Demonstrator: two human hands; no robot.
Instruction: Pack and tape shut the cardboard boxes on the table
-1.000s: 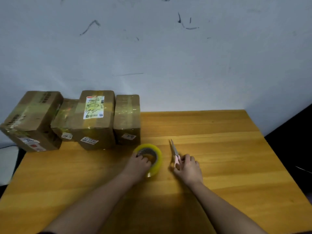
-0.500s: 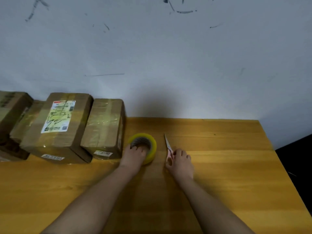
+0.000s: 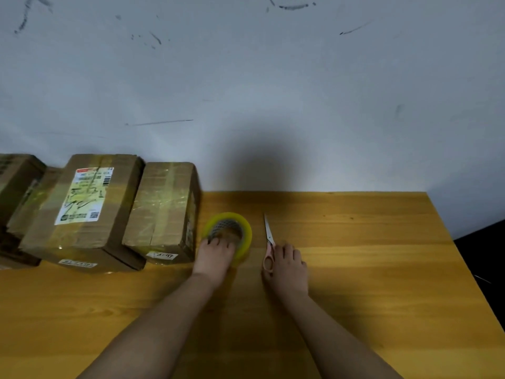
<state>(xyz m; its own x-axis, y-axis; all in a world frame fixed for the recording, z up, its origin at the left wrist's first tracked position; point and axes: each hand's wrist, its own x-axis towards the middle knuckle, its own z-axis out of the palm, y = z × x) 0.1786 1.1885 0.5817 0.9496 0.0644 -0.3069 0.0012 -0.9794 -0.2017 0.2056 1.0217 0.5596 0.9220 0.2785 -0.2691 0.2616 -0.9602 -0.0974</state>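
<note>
A yellow tape roll [image 3: 244, 236] lies flat on the wooden table [image 3: 369, 269], just right of the cardboard boxes. My left hand [image 3: 216, 258] grips its near rim, fingertips curled into the core. Pink-handled scissors [image 3: 269, 242] lie closed to the roll's right, blades pointing at the wall. My right hand [image 3: 288, 269] rests flat beside the handle, touching it. Taped boxes stand along the wall: a labelled box [image 3: 82, 212], a smaller box [image 3: 164, 212] and more boxes [image 3: 16, 184] at the left edge.
A pale scuffed wall [image 3: 273, 91] rises directly behind the table. The table's right edge [image 3: 464, 269] drops off to a dark floor. Bare wood stretches right of the scissors and in front of the boxes.
Both hands slid the tape roll and scissors away from me toward the wall, so the roll now sits beside the smaller box. The view swung right, pushing the boxes to the left edge.
</note>
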